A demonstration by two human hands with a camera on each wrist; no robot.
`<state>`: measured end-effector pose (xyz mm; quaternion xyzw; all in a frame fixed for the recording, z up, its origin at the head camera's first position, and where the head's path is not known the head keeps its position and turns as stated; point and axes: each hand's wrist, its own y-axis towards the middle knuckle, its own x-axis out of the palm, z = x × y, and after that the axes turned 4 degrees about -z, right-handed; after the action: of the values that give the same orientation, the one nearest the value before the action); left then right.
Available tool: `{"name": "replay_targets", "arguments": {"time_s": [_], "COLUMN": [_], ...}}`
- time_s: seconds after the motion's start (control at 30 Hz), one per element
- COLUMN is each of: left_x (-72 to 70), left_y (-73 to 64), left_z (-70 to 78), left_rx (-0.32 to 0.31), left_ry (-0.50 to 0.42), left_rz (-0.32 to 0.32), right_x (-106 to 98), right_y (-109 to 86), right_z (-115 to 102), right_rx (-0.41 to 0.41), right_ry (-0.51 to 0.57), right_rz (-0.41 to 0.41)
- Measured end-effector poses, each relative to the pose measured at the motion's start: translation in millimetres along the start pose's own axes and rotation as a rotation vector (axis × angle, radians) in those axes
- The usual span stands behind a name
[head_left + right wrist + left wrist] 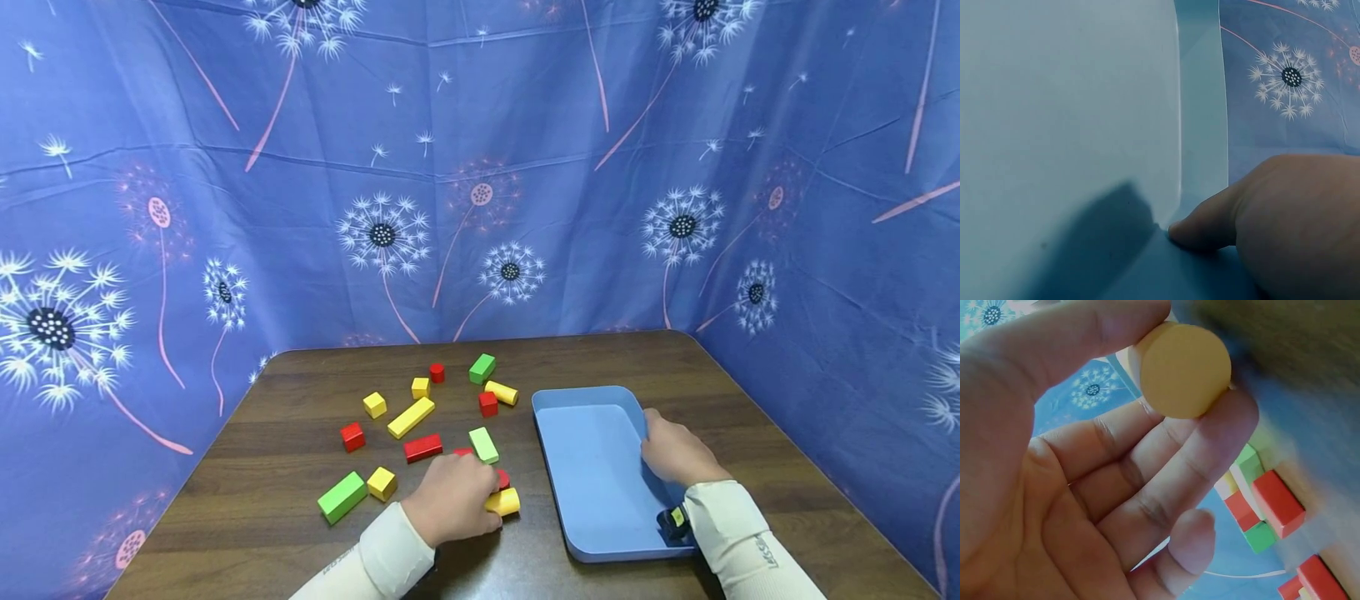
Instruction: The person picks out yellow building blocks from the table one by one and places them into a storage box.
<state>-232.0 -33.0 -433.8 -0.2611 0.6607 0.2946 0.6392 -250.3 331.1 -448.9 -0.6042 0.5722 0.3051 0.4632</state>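
Note:
My left hand (455,498) pinches a yellow cylinder block (505,502) low over the table, left of the tray. In the left wrist view the round end of the yellow cylinder (1186,370) shows between thumb and fingers. A red round block (503,478) and a red block (462,452), partly hidden by the hand, lie just beyond it. On the right, my right hand (678,450) grips the right wall of a blue tray (592,467). The right wrist view has the thumb (1207,222) pressed against the tray's inside; the other fingers are hidden.
Loose blocks lie left of the tray, among them a large green block (342,497), a yellow cube (382,483), a long yellow block (411,417), a red block (423,448) and a light green block (483,446). A patterned blue cloth (465,167) hangs behind the wooden table (247,500).

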Motion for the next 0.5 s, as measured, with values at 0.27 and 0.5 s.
{"name": "replay_targets", "arguments": {"time_s": [0.27, 0.5], "left_x": [-4.7, -7.2], "left_y": [8.2, 12.7], "left_z": [2.6, 8.3], "left_rx": [0.017, 0.045], "left_ry": [-0.033, -0.084], "left_rz": [0.037, 0.1], "right_x": [-1, 1], "right_y": [1.6, 1.9], "right_z": [3, 4], "right_rx": [-0.008, -0.022], "right_ry": [-0.005, -0.003], "right_rz": [0.011, 0.016]}}
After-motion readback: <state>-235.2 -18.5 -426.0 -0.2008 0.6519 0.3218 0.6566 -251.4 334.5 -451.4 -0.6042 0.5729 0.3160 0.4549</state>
